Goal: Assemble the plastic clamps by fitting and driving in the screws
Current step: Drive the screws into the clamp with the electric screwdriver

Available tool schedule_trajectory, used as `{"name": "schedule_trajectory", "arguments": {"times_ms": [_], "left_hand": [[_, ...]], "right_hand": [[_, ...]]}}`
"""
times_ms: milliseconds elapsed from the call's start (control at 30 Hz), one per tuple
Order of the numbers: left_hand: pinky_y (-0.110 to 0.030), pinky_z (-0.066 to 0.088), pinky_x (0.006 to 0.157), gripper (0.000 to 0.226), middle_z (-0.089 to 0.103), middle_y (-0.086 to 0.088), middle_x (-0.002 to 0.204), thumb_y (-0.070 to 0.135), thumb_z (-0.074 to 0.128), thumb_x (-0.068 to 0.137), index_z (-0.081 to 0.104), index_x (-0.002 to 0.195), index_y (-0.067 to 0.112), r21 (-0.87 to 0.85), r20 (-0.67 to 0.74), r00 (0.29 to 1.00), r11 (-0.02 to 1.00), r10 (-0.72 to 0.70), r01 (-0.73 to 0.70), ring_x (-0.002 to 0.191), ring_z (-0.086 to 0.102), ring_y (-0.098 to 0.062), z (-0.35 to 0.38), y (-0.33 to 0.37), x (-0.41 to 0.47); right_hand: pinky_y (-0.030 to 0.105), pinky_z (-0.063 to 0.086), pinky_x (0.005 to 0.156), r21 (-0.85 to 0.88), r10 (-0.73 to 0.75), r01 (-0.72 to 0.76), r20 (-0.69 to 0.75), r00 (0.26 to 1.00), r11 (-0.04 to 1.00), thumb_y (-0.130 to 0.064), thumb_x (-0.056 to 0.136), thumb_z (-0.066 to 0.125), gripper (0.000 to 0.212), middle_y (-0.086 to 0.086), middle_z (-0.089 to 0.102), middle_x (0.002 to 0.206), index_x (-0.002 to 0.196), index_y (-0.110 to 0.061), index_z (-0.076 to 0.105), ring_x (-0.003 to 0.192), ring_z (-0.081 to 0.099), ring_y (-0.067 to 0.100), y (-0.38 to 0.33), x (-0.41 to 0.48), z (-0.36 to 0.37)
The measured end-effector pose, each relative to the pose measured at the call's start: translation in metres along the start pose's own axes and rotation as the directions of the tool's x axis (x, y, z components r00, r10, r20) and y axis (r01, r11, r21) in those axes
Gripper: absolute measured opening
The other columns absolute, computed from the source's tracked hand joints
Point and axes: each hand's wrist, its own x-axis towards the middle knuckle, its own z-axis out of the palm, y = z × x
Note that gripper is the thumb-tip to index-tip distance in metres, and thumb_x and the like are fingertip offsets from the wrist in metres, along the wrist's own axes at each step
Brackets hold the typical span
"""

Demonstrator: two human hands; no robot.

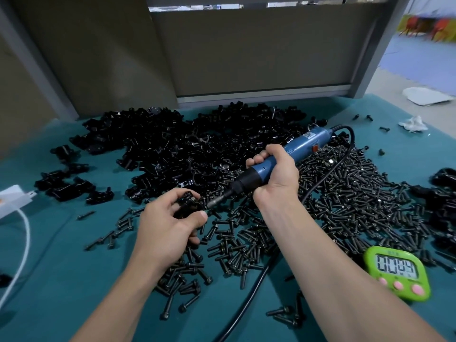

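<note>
**Q:** Where are the person's hands?

**A:** Both are low over a teal counter [61, 267]. The left hand [170, 225] pinches one black clamp [186, 203] between thumb and curled fingers. It is held just above the near edge of the screws.

**Q:** And the other grip?

**A:** The right hand [274, 174] is a closed fist round the barrel of a blue driver [291, 154]. The driver slants down to the left, and its bit [213, 203] meets the clamp in the left grip. Whether a screw sits under the bit cannot be told.

**Q:** What lies around them?

**A:** Loose black screws [333, 193] spread thick over the middle and right of the counter, under both forearms. Behind them a heap [185, 144] of black clamps reaches back to a grey panel [246, 58]. The driver's black cord [249, 292] loops from its rear end over the screws, then runs toward the near edge between the arms.

**Q:** Anything else?

**A:** A green timer [397, 272] with pink buttons lies beside the right forearm. A white box [14, 198] with a white cable [22, 243] sits at the left edge. A crumpled tissue [413, 123] lies at the far right.
</note>
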Motion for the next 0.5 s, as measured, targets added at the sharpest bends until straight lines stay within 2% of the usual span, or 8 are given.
{"name": "schedule_trajectory", "arguments": {"times_ms": [167, 333, 500], "left_hand": [[-0.032, 0.061, 0.054, 0.042, 0.076, 0.011, 0.08, -0.005, 0.079, 0.084, 0.074, 0.089, 0.036, -0.016, 0.025, 1.0, 1.0, 0.0, 0.0, 0.053, 0.071, -0.023, 0.001, 0.0034, -0.0018], [-0.026, 0.06, 0.052, 0.044, 0.076, 0.018, 0.084, -0.004, 0.08, 0.084, 0.073, 0.088, 0.04, 0.004, 0.007, 1.0, 1.0, 0.027, -0.027, 0.054, 0.074, -0.025, 0.0031, 0.0054, -0.0046], [-0.026, 0.061, 0.052, 0.045, 0.072, 0.029, 0.086, 0.0, 0.081, 0.085, 0.07, 0.09, 0.043, 0.057, 0.001, 0.999, 0.997, 0.054, -0.054, 0.054, 0.074, -0.021, 0.0046, 0.0063, -0.0062]], "right_hand": [[0.03, 0.049, 0.05, 0.028, 0.012, -0.012, 0.014, 1.0, 1.0, 0.008, 0.09, 0.059, 0.02, 0.006, 0.05, 0.061, 0.093, -0.009, 0.049, 0.047, 0.049, 0.016, 0.0045, -0.0002, -0.004], [0.03, 0.049, 0.05, 0.044, 0.042, -0.043, 0.03, 0.999, 0.998, 0.008, 0.09, 0.059, 0.019, 0.006, 0.051, 0.061, 0.084, -0.008, 0.05, 0.047, 0.049, 0.016, 0.0063, 0.001, -0.0055], [0.029, 0.049, 0.049, 0.044, 0.062, -0.063, 0.026, 0.998, 0.997, 0.007, 0.09, 0.06, 0.019, 0.005, 0.051, 0.061, 0.083, -0.008, 0.051, 0.047, 0.049, 0.015, 0.0066, 0.002, -0.0079]]}}
